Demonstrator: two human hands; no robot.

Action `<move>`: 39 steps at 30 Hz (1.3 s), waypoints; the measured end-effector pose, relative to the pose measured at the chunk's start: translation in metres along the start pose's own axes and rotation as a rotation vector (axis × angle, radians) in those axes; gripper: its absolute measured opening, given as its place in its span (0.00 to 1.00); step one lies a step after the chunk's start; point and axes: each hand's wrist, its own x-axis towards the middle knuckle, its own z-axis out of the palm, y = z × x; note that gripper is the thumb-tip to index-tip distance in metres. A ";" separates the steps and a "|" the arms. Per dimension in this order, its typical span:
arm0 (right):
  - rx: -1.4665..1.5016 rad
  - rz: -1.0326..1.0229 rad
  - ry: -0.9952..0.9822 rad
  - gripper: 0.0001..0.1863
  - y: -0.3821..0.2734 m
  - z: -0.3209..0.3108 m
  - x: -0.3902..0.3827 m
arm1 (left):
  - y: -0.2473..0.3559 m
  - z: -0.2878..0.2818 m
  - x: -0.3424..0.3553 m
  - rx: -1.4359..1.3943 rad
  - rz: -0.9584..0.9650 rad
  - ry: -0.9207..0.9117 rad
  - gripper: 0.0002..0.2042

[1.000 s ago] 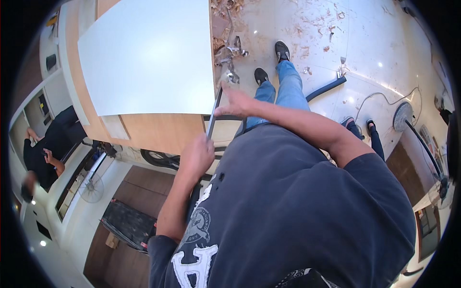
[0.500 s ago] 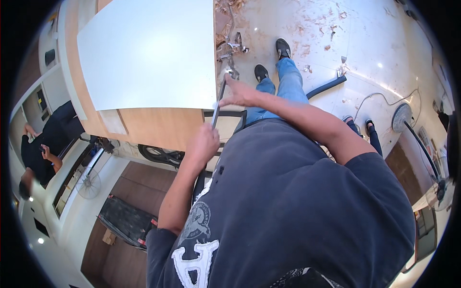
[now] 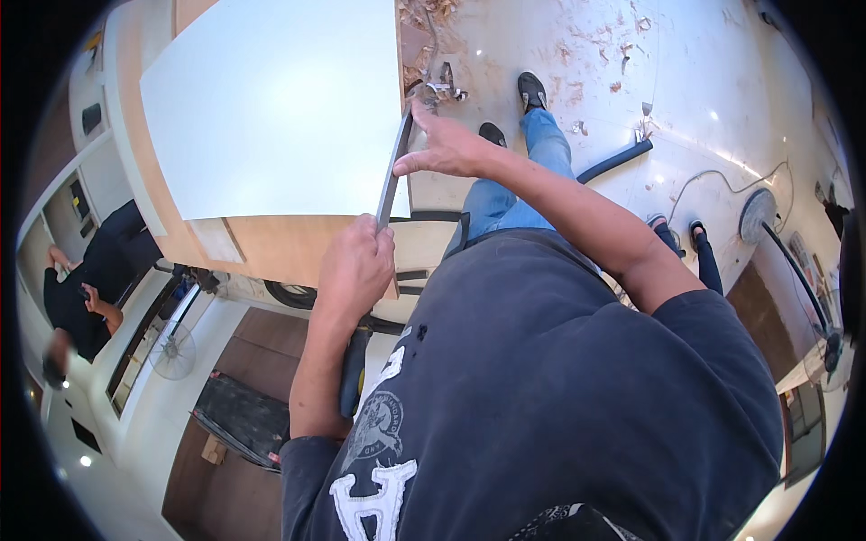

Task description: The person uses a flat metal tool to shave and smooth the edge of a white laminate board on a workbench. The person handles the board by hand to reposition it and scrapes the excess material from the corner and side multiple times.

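A long, narrow grey flat bar (image 3: 391, 180), which looks like metal, lies against the right edge of a white board (image 3: 271, 108) on a plywood piece (image 3: 280, 252). My left hand (image 3: 358, 263) grips its near end, just below the board's front corner. My right hand (image 3: 438, 142) holds it farther up, thumb pressed against it and fingertips at the far part, partly hidden.
Wood shavings (image 3: 431, 54) litter the tiled floor. A dark tube (image 3: 613, 160), a cable (image 3: 713, 176) and fan bases (image 3: 756, 216) stand or lie right. Someone's feet (image 3: 696, 236) are beside them. A person in black (image 3: 99, 270) is at far left, near another fan (image 3: 173, 350).
Both my hands and the grey bar have moved forward, away from my body, along the board's right edge. My left hand is higher and my right hand reaches farther up.
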 end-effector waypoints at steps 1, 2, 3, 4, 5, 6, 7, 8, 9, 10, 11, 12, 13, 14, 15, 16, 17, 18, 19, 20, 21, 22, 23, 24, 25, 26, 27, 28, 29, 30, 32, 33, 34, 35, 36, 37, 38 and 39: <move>0.001 0.008 0.001 0.75 0.011 -0.002 0.005 | 0.000 0.003 0.007 0.064 -0.001 0.000 0.14; 0.088 0.031 -0.060 0.75 0.018 -0.004 0.010 | -0.004 0.010 0.017 0.067 -0.008 0.000 0.14; 0.174 0.053 -0.122 0.76 0.025 -0.004 0.012 | -0.014 0.024 0.033 0.045 0.084 -0.020 0.14; 0.176 0.045 -0.111 0.76 0.031 -0.006 0.014 | -0.021 0.032 0.047 0.029 0.191 -0.036 0.14; 0.124 0.036 -0.164 0.77 0.035 -0.010 0.016 | -0.025 0.036 0.051 0.037 0.202 -0.025 0.14; 0.072 0.028 -0.216 0.77 0.039 -0.015 0.020 | -0.030 0.038 0.051 0.130 0.269 0.035 0.14; 0.062 0.081 -0.237 0.79 0.030 -0.014 0.017 | -0.034 0.039 0.050 0.219 0.330 0.090 0.14; 0.065 0.085 -0.231 0.79 0.019 -0.016 0.012 | -0.022 0.030 0.040 0.222 0.335 0.085 0.14; 0.126 0.046 -0.153 0.80 0.006 -0.017 0.009 | 0.002 0.011 0.024 0.070 0.152 0.051 0.14; 0.176 0.001 -0.060 0.82 -0.007 -0.020 0.007 | 0.020 -0.006 0.012 -0.077 -0.019 0.029 0.14; 0.177 -0.046 0.034 0.84 -0.018 -0.021 0.006 | 0.027 -0.014 0.005 -0.071 -0.021 0.051 0.14; 0.182 -0.043 0.035 0.84 -0.023 -0.024 0.009 | 0.032 -0.021 0.005 -0.067 -0.024 0.047 0.14; 0.156 -0.039 0.037 0.84 -0.026 -0.027 0.013 | 0.034 -0.026 0.006 -0.090 -0.057 0.023 0.14; 0.129 -0.034 0.040 0.84 -0.027 -0.029 0.016 | 0.034 -0.030 0.009 -0.113 -0.089 -0.001 0.13; 0.128 -0.014 0.014 0.84 -0.025 -0.031 0.018 | 0.032 -0.030 0.014 -0.113 -0.091 -0.006 0.13; 0.131 -0.007 0.014 0.84 -0.019 -0.030 0.021 | 0.028 -0.027 0.019 -0.073 -0.046 -0.002 0.13; 0.113 -0.009 0.019 0.84 -0.009 -0.026 0.024 | 0.024 -0.022 0.025 -0.036 0.001 0.001 0.13; 0.096 -0.011 0.025 0.83 0.001 -0.023 0.027 | 0.013 -0.015 0.039 -0.037 0.002 -0.006 0.13; 0.097 -0.005 0.018 0.83 0.010 -0.023 0.030 | -0.005 -0.004 0.055 0.223 0.355 0.039 0.13; 0.115 0.056 -0.098 0.83 0.017 -0.028 0.036 | -0.010 -0.001 0.062 0.493 0.714 0.090 0.13; 0.133 0.115 -0.214 0.83 0.021 -0.029 0.039 | -0.011 0.007 0.061 0.498 0.713 0.090 0.13; 0.127 0.101 -0.202 0.83 0.023 -0.027 0.042 | -0.002 0.013 0.063 0.261 0.366 0.049 0.13; 0.073 0.042 -0.129 0.82 0.025 -0.023 0.042 | 0.006 0.012 0.066 0.138 0.206 0.016 0.13; 0.020 -0.018 -0.057 0.82 0.028 -0.022 0.043 | 0.014 0.007 0.068 0.019 0.047 0.010 0.13; 0.111 -0.011 -0.052 0.82 0.012 -0.028 0.040 | 0.021 -0.001 0.053 -0.040 0.026 0.048 0.13; 0.122 -0.002 -0.064 0.82 -0.005 -0.033 0.035 | 0.024 -0.009 0.047 -0.063 0.001 0.059 0.13; 0.146 0.006 -0.031 0.81 -0.021 -0.041 0.034 | 0.029 -0.018 0.041 -0.085 -0.021 0.068 0.13; 0.163 0.006 0.010 0.81 -0.030 -0.049 0.035 | 0.034 -0.027 0.033 -0.105 -0.043 0.076 0.13; 0.174 0.014 -0.006 0.81 -0.034 -0.051 0.037 | 0.033 -0.031 0.036 -0.040 -0.005 0.079 0.14; 0.171 0.010 -0.002 0.81 -0.030 -0.052 0.042 | 0.031 -0.035 0.040 0.025 0.032 0.081 0.14; 0.158 0.063 -0.009 0.82 -0.011 -0.049 0.048 | 0.022 -0.025 0.066 0.085 0.088 0.041 0.14; 0.158 0.062 -0.009 0.82 -0.001 -0.045 0.049 | 0.018 -0.019 0.074 0.146 0.142 -0.005 0.15; 0.147 0.070 -0.031 0.82 0.004 -0.049 0.052 | 0.020 -0.018 0.077 0.147 0.154 -0.003 0.15; 0.137 0.078 -0.052 0.82 0.008 -0.054 0.055 | 0.022 -0.016 0.077 0.123 0.165 0.056 0.13; 0.131 0.078 -0.041 0.82 0.011 -0.057 0.057 | 0.024 -0.015 0.074 0.099 0.177 0.115 0.12; 0.117 0.024 0.008 0.82 -0.006 -0.060 0.052 | 0.036 -0.025 0.058 0.033 0.113 0.102 0.13; 0.115 -0.023 0.053 0.81 -0.023 -0.061 0.044 | 0.034 -0.027 0.053 0.032 0.099 0.087 0.13; 0.108 0.034 -0.001 0.81 -0.039 -0.070 0.042 | 0.031 -0.032 0.051 0.033 0.117 0.112 0.13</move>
